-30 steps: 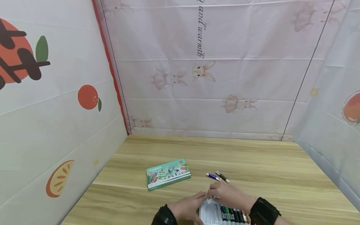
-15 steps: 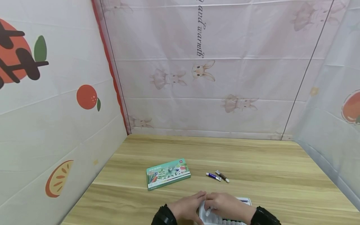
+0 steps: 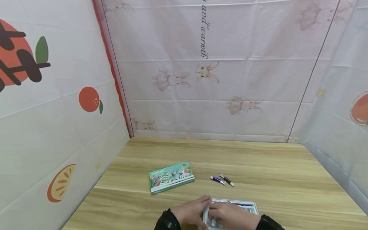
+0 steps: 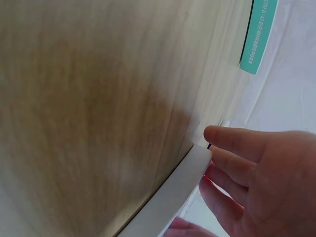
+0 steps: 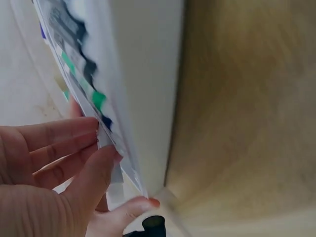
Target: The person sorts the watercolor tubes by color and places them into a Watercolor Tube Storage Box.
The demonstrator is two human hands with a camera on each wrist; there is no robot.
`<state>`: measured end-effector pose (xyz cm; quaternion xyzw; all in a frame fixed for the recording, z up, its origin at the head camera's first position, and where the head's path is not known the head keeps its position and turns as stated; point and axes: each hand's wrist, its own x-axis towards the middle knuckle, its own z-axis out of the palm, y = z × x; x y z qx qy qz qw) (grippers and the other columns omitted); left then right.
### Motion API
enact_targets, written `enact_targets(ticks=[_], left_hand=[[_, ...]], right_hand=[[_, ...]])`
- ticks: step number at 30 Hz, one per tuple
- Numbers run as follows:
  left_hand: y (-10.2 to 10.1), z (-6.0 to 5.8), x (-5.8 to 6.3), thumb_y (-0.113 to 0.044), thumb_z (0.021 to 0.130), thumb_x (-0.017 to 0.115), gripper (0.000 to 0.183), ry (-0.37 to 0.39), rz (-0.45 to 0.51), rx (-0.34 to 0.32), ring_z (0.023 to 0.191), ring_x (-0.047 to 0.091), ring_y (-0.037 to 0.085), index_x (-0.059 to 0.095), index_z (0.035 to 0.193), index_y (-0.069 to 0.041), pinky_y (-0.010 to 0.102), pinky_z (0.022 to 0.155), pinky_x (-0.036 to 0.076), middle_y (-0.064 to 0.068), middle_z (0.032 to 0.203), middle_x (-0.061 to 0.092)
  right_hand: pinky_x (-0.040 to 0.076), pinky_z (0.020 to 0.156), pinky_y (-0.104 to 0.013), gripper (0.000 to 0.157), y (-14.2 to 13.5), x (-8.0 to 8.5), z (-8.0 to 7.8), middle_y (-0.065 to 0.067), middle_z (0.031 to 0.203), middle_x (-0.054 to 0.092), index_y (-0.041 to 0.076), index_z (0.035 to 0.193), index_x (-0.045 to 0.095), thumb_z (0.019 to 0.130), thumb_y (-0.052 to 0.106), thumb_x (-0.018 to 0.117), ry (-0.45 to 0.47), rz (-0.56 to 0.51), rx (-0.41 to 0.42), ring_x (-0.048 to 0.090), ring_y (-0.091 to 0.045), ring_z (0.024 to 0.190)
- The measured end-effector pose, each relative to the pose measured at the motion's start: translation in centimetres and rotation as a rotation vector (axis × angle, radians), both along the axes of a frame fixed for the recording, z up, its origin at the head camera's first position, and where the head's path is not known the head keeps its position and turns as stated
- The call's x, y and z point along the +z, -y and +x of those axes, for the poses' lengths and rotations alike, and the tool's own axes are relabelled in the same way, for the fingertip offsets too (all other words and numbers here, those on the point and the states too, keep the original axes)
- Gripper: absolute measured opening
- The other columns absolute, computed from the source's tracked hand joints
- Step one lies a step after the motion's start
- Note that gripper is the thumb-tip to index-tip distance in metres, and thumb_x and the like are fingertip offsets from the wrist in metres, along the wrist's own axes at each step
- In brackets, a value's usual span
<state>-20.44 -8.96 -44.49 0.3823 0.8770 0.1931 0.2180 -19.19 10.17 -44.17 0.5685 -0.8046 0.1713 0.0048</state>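
In the head view a white tray (image 3: 255,206) of paint tubes sits at the near edge, partly under my right hand (image 3: 230,215). That hand pinches a pale paint tube with a white cap (image 3: 213,222) over the tray's left end; in the right wrist view thumb and fingertips meet on the tube (image 5: 102,138). My left hand (image 3: 192,210) rests against the tray's left edge. Its fairly straight fingers touch the tray's corner (image 4: 200,155) in the left wrist view. Dark and green-marked tubes (image 5: 98,100) lie in the tray, some hidden by the right hand.
Beyond the hands lie two loose paint tubes, one blue (image 3: 217,180) and one dark brown (image 3: 227,180). A green illustrated box (image 3: 172,178) lies to the left on the wooden table (image 3: 129,191). Printed cloth walls (image 3: 184,121) enclose the back and sides.
My right hand has come nearer from the tray's far left corner with the white-capped tube, uncovering the tray's far edge and covering the tubes. The left hand has stayed in place.
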Motion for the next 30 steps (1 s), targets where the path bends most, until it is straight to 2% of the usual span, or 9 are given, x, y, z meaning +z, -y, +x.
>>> enact_targets(ticks=[5, 12, 17, 20, 23, 26, 28, 30], left_hand=[[0.0, 0.0, 0.0, -0.048, 0.064, 0.059, 0.086, -0.022, -0.022, -0.008, 0.116, 0.020, 0.008, 0.019, 0.131, -0.011, 0.022, 0.086, 0.030, 0.001, 0.133, 0.017], [-0.1, -0.4, 0.3, -0.048, 0.063, 0.059, 0.087, -0.042, -0.034, -0.016, 0.118, 0.016, 0.011, 0.022, 0.130, -0.008, 0.022, 0.089, 0.026, 0.003, 0.133, 0.017], [0.1, -0.5, 0.6, -0.049, 0.061, 0.061, 0.089, -0.081, -0.034, -0.012, 0.119, 0.016, 0.012, 0.022, 0.130, -0.006, 0.022, 0.090, 0.025, 0.005, 0.134, 0.016], [0.1, -0.6, 0.7, -0.048, 0.061, 0.062, 0.090, -0.090, -0.028, -0.012, 0.119, 0.015, 0.013, 0.022, 0.130, -0.005, 0.022, 0.090, 0.024, 0.006, 0.134, 0.016], [0.1, -0.5, 0.7, -0.049, 0.061, 0.061, 0.091, -0.078, -0.026, -0.014, 0.119, 0.017, 0.013, 0.020, 0.130, -0.008, 0.023, 0.089, 0.026, 0.006, 0.134, 0.016], [0.1, -0.3, 0.5, -0.049, 0.062, 0.060, 0.088, -0.041, -0.030, -0.010, 0.118, 0.018, 0.012, 0.020, 0.131, -0.011, 0.024, 0.088, 0.029, 0.003, 0.134, 0.017], [0.0, -0.3, 0.4, -0.048, 0.063, 0.059, 0.086, -0.022, -0.031, -0.012, 0.118, 0.018, 0.011, 0.020, 0.131, -0.011, 0.024, 0.088, 0.029, 0.002, 0.133, 0.017], [-0.1, -0.2, 0.3, -0.048, 0.064, 0.059, 0.085, -0.017, -0.036, -0.013, 0.118, 0.017, 0.011, 0.021, 0.131, -0.011, 0.024, 0.089, 0.028, 0.002, 0.133, 0.017]], right_hand=[[0.039, 0.068, -0.011, 0.017, -0.3, 0.0, -0.3, 0.009, 0.094, 0.051, 0.018, 0.088, 0.059, 0.075, 0.007, 0.058, -0.090, 0.016, -0.012, 0.045, 0.002, 0.086], [0.039, 0.072, -0.013, 0.014, -1.0, 0.0, -0.8, 0.008, 0.094, 0.053, 0.016, 0.090, 0.062, 0.077, 0.017, 0.057, -0.031, -0.002, 0.011, 0.047, -0.001, 0.088], [0.040, 0.068, -0.013, 0.013, -0.7, -0.1, -1.0, 0.008, 0.094, 0.053, 0.018, 0.088, 0.063, 0.077, 0.021, 0.057, -0.109, 0.029, 0.001, 0.047, 0.001, 0.086], [0.040, 0.067, -0.012, 0.011, -0.4, 0.4, -1.3, 0.008, 0.093, 0.053, 0.018, 0.086, 0.062, 0.076, 0.019, 0.059, -0.083, 0.024, -0.009, 0.047, 0.002, 0.084], [0.041, 0.066, -0.013, 0.010, -0.4, 1.0, -2.2, 0.009, 0.089, 0.053, 0.017, 0.085, 0.062, 0.076, 0.015, 0.059, 0.003, -0.015, -0.055, 0.047, 0.001, 0.082], [0.042, 0.063, -0.016, 0.010, -0.7, 1.4, -3.7, 0.009, 0.085, 0.052, 0.015, 0.084, 0.062, 0.076, 0.011, 0.058, 0.077, -0.052, -0.150, 0.049, -0.001, 0.079], [0.043, 0.062, -0.017, 0.011, -0.9, 1.6, -4.9, 0.007, 0.083, 0.053, 0.013, 0.084, 0.062, 0.075, 0.008, 0.058, 0.099, -0.061, -0.226, 0.050, -0.005, 0.077], [0.043, 0.061, -0.019, 0.013, -1.0, 1.4, -6.1, 0.003, 0.082, 0.054, 0.010, 0.084, 0.061, 0.073, 0.004, 0.059, 0.077, -0.058, -0.297, 0.052, -0.010, 0.075]])
